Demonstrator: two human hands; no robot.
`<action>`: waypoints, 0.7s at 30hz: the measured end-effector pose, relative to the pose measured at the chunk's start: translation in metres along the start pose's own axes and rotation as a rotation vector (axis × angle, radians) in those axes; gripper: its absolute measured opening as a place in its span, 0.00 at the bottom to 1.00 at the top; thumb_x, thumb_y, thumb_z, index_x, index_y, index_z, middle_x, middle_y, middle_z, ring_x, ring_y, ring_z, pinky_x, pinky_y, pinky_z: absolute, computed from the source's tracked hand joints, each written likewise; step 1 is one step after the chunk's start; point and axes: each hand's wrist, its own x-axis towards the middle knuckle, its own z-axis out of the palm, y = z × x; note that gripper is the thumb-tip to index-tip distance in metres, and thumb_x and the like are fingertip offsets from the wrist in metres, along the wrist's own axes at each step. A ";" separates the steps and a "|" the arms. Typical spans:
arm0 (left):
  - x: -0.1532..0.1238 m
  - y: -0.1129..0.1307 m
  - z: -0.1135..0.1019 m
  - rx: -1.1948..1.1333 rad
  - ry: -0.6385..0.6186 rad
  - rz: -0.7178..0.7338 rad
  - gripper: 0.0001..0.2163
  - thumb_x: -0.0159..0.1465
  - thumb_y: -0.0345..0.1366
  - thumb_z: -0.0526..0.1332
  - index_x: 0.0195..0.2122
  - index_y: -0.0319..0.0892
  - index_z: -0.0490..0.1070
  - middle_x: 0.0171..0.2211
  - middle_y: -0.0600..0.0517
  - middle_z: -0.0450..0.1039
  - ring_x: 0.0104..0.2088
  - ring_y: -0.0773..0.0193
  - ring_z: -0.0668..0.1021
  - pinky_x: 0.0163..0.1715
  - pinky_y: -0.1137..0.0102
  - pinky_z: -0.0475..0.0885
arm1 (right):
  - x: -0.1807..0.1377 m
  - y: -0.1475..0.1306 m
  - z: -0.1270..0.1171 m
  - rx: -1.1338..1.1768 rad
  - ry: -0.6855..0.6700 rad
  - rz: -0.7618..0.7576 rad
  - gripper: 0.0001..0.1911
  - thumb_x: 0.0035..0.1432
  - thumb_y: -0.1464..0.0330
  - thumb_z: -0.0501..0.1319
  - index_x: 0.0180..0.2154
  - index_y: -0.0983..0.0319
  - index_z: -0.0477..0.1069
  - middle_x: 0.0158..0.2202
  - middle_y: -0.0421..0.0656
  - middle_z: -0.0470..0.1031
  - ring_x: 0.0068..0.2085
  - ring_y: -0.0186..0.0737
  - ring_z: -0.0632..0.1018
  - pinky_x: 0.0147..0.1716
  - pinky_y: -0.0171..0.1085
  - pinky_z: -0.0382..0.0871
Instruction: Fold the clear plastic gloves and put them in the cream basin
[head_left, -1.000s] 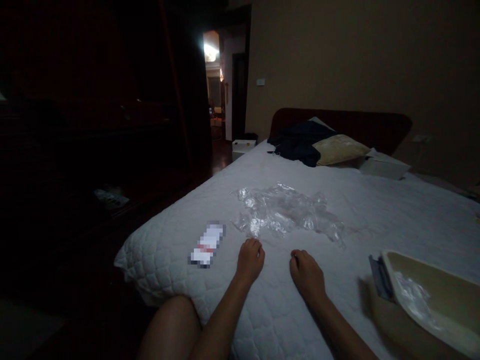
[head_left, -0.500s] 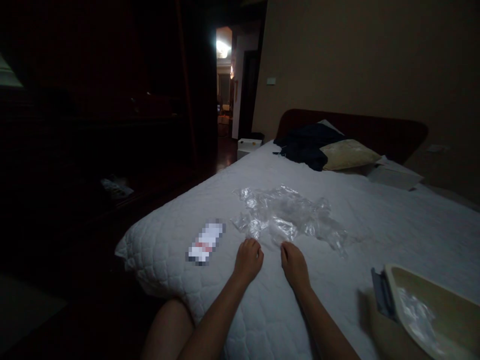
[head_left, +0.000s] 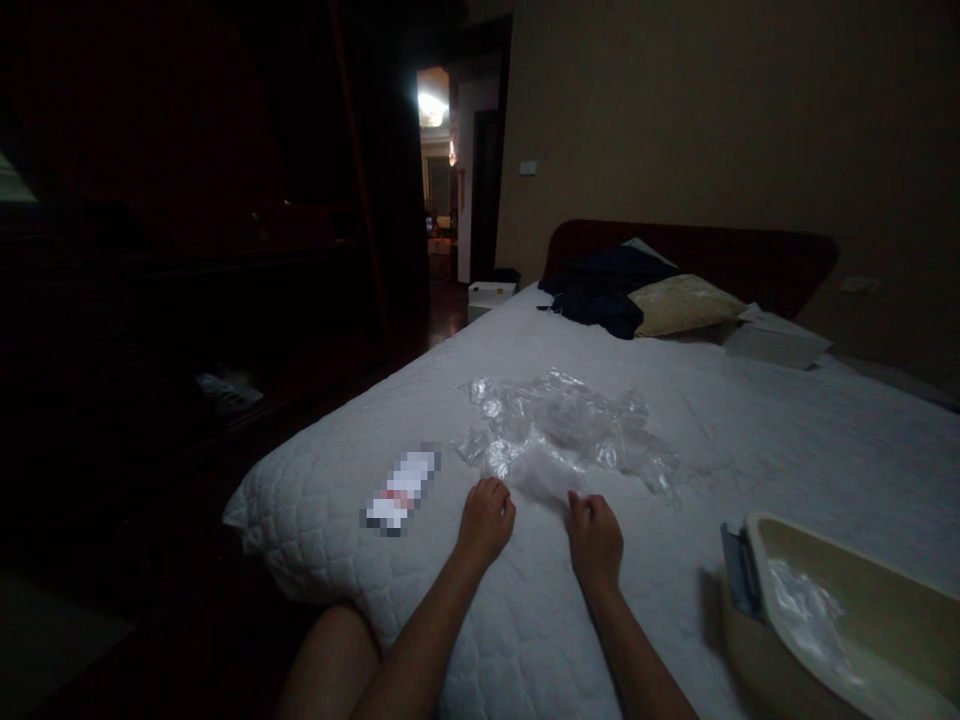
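Observation:
A crumpled pile of clear plastic bags (head_left: 562, 410) lies on the white quilted bedspread in front of my hands. My left hand (head_left: 487, 518) is closed, its curled fingers at the near edge of a clear plastic bag (head_left: 547, 472). Thumb and fingers pinched, my right hand (head_left: 598, 540) grips the same bag at its right corner. The exact grip is hard to see in the dim light. To the left of my left hand lies a blurred-out phone-like rectangle (head_left: 403, 490).
A beige plastic bin (head_left: 757, 640) with a grey latch stands at the right, clear plastic inside it. Dark clothing (head_left: 600, 285), a yellowish pillow (head_left: 686, 305) and a pale flat box (head_left: 780, 340) lie near the headboard (head_left: 697, 240). The bed's edge (head_left: 300, 445) drops off at the left.
My right hand has shifted slightly away from my left, and the near plastic bag spreads more between them. The whole view has turned a little to the right.

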 end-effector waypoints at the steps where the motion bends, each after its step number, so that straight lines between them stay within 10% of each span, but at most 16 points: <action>1: 0.000 0.000 0.000 0.000 0.000 0.001 0.06 0.56 0.26 0.51 0.27 0.41 0.64 0.30 0.49 0.66 0.35 0.61 0.68 0.38 0.66 0.64 | -0.002 0.001 -0.001 0.035 -0.015 0.028 0.19 0.58 0.55 0.46 0.25 0.60 0.62 0.22 0.41 0.65 0.26 0.38 0.66 0.26 0.35 0.55; 8: -0.001 0.001 0.001 0.003 0.013 0.016 0.06 0.56 0.26 0.51 0.28 0.41 0.65 0.30 0.50 0.66 0.35 0.61 0.69 0.37 0.65 0.64 | -0.012 0.014 -0.009 0.270 0.104 0.169 0.20 0.60 0.59 0.42 0.39 0.63 0.66 0.35 0.47 0.71 0.37 0.42 0.71 0.36 0.37 0.61; 15: -0.005 0.005 -0.002 -0.010 0.049 0.050 0.07 0.58 0.27 0.50 0.32 0.41 0.65 0.33 0.48 0.68 0.38 0.60 0.70 0.40 0.63 0.66 | -0.016 0.003 -0.024 0.173 0.188 0.018 0.23 0.61 0.63 0.40 0.50 0.65 0.62 0.56 0.52 0.54 0.57 0.48 0.57 0.52 0.47 0.53; 21: -0.019 0.015 -0.010 0.025 0.080 0.212 0.13 0.57 0.35 0.54 0.43 0.40 0.64 0.47 0.40 0.64 0.49 0.52 0.66 0.47 0.55 0.62 | -0.031 0.003 -0.036 0.282 0.205 0.055 0.21 0.60 0.60 0.42 0.41 0.64 0.66 0.45 0.52 0.65 0.47 0.47 0.67 0.46 0.45 0.60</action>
